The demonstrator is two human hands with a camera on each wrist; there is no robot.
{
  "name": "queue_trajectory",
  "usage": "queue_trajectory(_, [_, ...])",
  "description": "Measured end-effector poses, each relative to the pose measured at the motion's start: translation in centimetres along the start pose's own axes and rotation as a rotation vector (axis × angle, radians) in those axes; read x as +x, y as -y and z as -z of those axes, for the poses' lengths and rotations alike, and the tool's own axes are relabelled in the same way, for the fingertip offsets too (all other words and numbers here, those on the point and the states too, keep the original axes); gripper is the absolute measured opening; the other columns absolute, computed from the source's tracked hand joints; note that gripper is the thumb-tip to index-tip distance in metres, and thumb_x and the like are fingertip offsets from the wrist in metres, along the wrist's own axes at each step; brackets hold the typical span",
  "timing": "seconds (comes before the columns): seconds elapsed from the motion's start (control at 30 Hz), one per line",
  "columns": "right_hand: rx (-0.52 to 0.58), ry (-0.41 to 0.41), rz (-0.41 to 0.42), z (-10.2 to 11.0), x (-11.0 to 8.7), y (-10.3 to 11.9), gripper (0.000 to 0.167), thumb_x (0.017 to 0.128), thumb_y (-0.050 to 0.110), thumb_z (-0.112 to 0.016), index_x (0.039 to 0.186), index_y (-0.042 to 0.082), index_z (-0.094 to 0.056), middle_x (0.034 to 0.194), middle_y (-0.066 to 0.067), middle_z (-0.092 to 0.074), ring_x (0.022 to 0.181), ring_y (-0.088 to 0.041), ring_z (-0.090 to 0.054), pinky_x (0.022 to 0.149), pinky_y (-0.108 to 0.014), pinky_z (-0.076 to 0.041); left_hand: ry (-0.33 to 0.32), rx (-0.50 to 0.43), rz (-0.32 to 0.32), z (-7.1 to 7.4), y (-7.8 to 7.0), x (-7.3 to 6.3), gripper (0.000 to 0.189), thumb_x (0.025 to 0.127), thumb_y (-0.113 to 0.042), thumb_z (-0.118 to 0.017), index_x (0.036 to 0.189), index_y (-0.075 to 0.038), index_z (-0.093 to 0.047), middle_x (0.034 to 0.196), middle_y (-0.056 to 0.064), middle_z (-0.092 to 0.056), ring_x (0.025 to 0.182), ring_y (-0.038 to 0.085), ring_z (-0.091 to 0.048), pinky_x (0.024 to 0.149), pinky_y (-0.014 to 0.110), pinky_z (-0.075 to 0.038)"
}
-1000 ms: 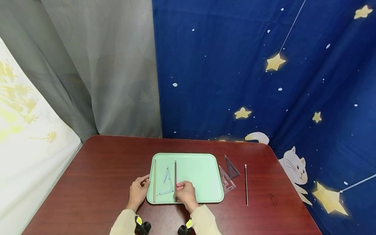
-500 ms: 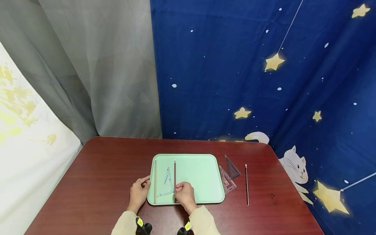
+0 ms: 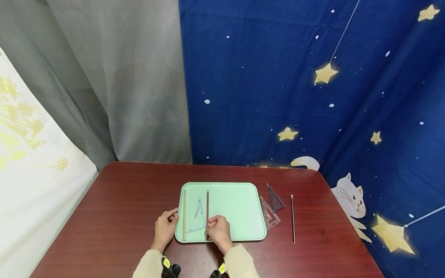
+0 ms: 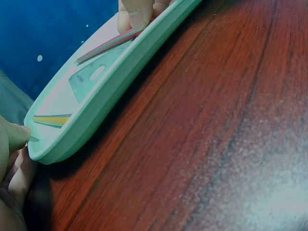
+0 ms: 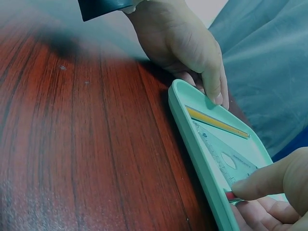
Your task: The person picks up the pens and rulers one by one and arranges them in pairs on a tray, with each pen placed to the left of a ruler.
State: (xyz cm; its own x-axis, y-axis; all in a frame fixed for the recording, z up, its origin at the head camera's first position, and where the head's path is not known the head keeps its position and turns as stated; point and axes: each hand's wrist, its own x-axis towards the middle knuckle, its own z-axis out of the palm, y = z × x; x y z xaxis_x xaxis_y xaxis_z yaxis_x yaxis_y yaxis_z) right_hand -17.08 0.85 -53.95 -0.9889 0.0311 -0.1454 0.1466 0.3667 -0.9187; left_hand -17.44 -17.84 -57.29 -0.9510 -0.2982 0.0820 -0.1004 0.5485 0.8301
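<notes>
A pale green tray (image 3: 240, 212) lies on the table. My left hand (image 3: 164, 229) holds its left rim, the thumb over the edge in the right wrist view. My right hand (image 3: 219, 231) pinches the near end of a dark red pencil (image 3: 207, 204), which lies lengthwise within the tray. Left of that pencil is a clear set square (image 3: 197, 228) with blue markings. Farther left, along the tray's side, lies a yellow pencil (image 3: 184, 216), nearly parallel to the red one. In the left wrist view, fingertips (image 4: 138, 20) press on the red pencil's end.
Right of the tray, a clear set square (image 3: 268, 215) and a darker-looking one (image 3: 274, 199) lie close together on the brown table (image 3: 139, 197). A dark pencil (image 3: 293, 220) lies farther right. Curtains (image 3: 243, 96) hang behind the table's far edge.
The view shifts very slightly. Both hands keep their holds, and the red pencil, set squares and tray stay in place.
</notes>
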Motion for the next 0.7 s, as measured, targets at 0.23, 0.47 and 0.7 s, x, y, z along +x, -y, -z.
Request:
queue_trajectory(0.23, [0.022, -0.028, 0.023, -0.15, -0.29, -0.25, 0.021, 0.067, -0.016, -0.062, 0.083, -0.004, -0.064, 0.067, -0.003, -0.055, 0.048, -0.011, -0.054, 0.044, -0.025, -0.049, -0.001, -0.003, -0.003, -0.07, 0.17, -0.19, 0.029, 0.091, -0.008, -0.060, 0.119, -0.003, -0.067, 0.090, 0.006, -0.064, 0.074, 0.009, -0.055, 0.066, 0.025, -0.042])
queue_trajectory(0.47, [0.018, -0.048, -0.012, -0.39, -0.03, -0.17, 0.021, 0.068, -0.016, -0.064, 0.084, -0.003, -0.064, 0.068, -0.003, -0.055, 0.051, -0.011, -0.053, 0.045, -0.025, -0.049, 0.002, -0.004, 0.008, -0.08, 0.09, 0.00, 0.029, 0.092, -0.008, -0.060, 0.120, -0.003, -0.067, 0.092, 0.006, -0.065, 0.075, 0.010, -0.056, 0.068, 0.026, -0.043])
queue_trajectory(0.7, [0.013, -0.039, -0.019, -0.20, 0.07, -0.14, 0.017, 0.072, -0.012, -0.065, 0.085, -0.002, -0.065, 0.067, -0.002, -0.057, 0.050, -0.009, -0.053, 0.046, -0.025, -0.050, -0.008, -0.002, 0.005, -0.19, 0.06, 0.16, 0.029, 0.092, -0.009, -0.060, 0.119, -0.004, -0.067, 0.090, 0.006, -0.064, 0.074, 0.010, -0.056, 0.068, 0.026, -0.043])
